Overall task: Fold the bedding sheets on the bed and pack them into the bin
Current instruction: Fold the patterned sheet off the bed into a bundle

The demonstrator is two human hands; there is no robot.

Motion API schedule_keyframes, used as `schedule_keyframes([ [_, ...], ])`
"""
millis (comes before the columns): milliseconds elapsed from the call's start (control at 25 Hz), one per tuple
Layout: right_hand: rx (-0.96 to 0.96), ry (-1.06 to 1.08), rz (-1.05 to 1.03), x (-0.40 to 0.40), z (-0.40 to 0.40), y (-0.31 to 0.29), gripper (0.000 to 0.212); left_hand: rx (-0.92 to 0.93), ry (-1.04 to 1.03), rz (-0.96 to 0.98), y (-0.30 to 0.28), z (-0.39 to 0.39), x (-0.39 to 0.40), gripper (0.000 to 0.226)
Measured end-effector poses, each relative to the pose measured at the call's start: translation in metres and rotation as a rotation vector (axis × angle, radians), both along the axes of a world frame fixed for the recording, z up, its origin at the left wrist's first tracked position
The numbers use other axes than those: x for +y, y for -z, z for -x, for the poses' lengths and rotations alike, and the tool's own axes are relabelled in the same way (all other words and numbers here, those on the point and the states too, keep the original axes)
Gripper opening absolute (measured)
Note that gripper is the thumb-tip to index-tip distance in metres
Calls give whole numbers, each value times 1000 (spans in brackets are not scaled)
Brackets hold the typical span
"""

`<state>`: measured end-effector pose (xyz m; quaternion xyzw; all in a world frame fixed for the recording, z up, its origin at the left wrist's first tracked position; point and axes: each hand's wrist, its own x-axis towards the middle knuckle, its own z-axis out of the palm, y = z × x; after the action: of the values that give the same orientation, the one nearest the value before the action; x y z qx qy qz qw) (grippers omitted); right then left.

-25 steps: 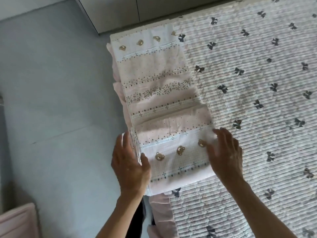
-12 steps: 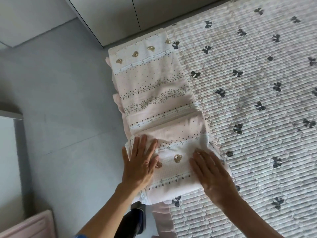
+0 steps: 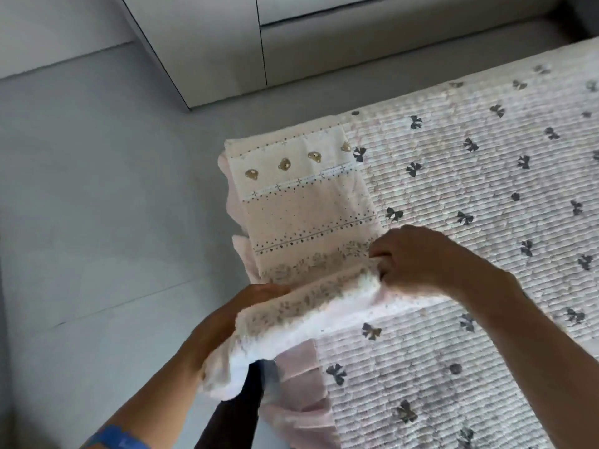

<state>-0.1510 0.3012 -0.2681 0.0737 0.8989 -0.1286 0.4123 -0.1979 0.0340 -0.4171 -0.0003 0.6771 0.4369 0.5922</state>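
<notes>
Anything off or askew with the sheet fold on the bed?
Nothing damaged. The folded sheet overhangs the bed edge slightly, and its near end is bunched, lifted by the left hand and right hand.

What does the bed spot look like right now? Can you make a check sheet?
Surface: white ribbed bedspread with dark bows, pink frill at its edge.
Job's things: pink folded sheet with bear print, near end lifted; bin not seen.
Clutter: nothing seen.
Grippers: left hand holds the near end's left side; right hand pinches its right corner.
Cables: nothing seen.
Surroundings: grey floor, pale cabinets.
</notes>
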Motion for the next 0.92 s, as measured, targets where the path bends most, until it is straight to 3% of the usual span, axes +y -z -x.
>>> schedule_keyframes([
  [80, 60, 48, -22, 17, 65, 15, 8, -141, -292, -62, 4, 28, -8, 47],
  [160, 135, 166, -22, 35, 113, 47, 44, -243, -647, -66, 7, 50, -19, 48],
  [240, 243, 308, -22, 40, 129, 79, 65, -412, -676, -258, 7, 63, -27, 63],
  [320, 318, 569, 52, 38, 118, 106, 72, -454, -640, -397, 5, 67, -24, 73],
  [400, 297, 821, 157, 31, 97, 126, 74, -326, -645, -349, 9, 63, -17, 63],
  [480, 291, 984, 209, 30, 81, 146, 69, -93, -731, -72, 16, 56, 1, 43],
  [560, 295, 1014, 201, 36, 74, 164, 68, -21, -806, 106, 17, 51, 13, 31],
  [680, 264, 934, 194, 50, 66, 190, 79, 38, -854, 222, 9, 62, 18, 49],
  [760, 299, 907, 241, 49, 80, 164, 80, 154, -822, 308, -1, 89, 21, 71],
  [920, 278, 1017, 415, 60, 130, 145, 77, 506, -648, 498, 0, 157, 34, 51],
])
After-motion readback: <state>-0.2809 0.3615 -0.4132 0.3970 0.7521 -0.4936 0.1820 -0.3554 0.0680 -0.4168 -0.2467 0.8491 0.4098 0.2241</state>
